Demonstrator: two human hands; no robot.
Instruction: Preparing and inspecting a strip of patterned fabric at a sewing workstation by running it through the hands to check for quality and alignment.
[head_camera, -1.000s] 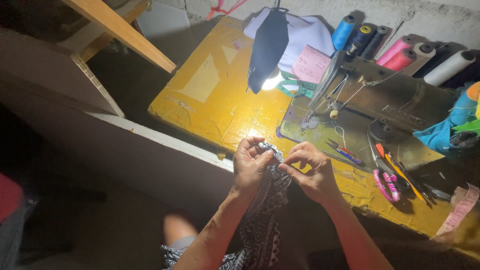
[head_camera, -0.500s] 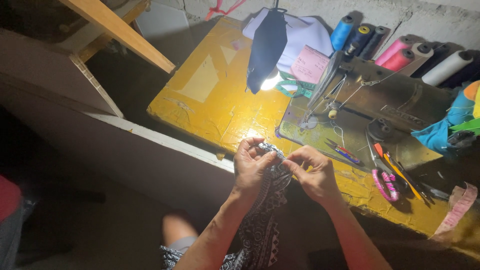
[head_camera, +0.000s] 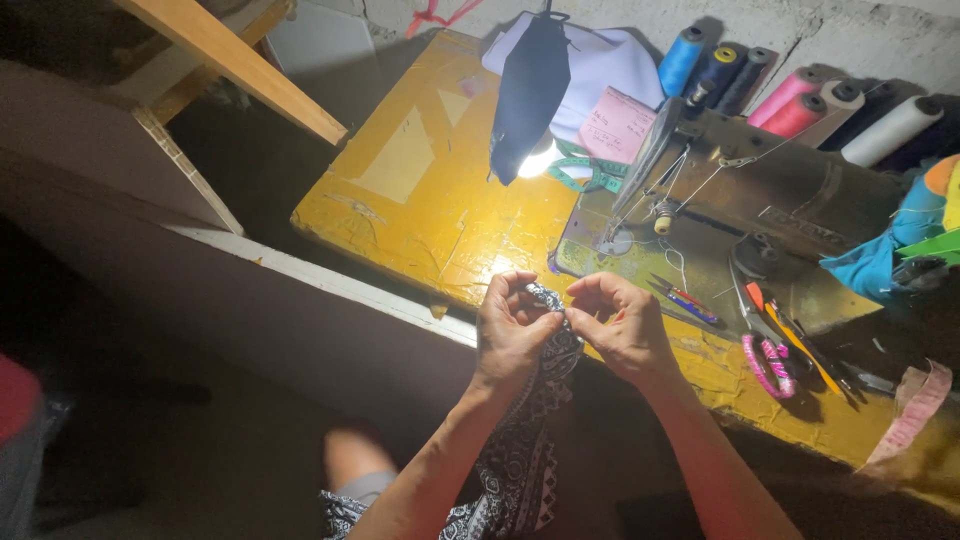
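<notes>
Black-and-white patterned cloth (head_camera: 528, 440) hangs from my two hands down toward my lap, its top edge gathered just at the near edge of the yellow wooden counter (head_camera: 420, 190). My left hand (head_camera: 510, 335) is closed on that edge, thumb and fingers pinching a small fold. My right hand (head_camera: 622, 325) is curled shut too, fingertips meeting the left ones at the same spot; whether it holds a needle or thread there I cannot tell, the detail is too small.

Beyond my hands sits the dull brown metal sewing machine (head_camera: 760, 200), and the pink-handled scissors (head_camera: 765, 360) lie near my right wrist. A bare bulb under a dark cloth shade (head_camera: 528, 90) throws a tight pool of light, and my hands sit at its dim border. The risk, I judge, is the fold slipping from the pinch, since the hanging cloth pulls downward. In such poor light I could also catch the wrong layer.
</notes>
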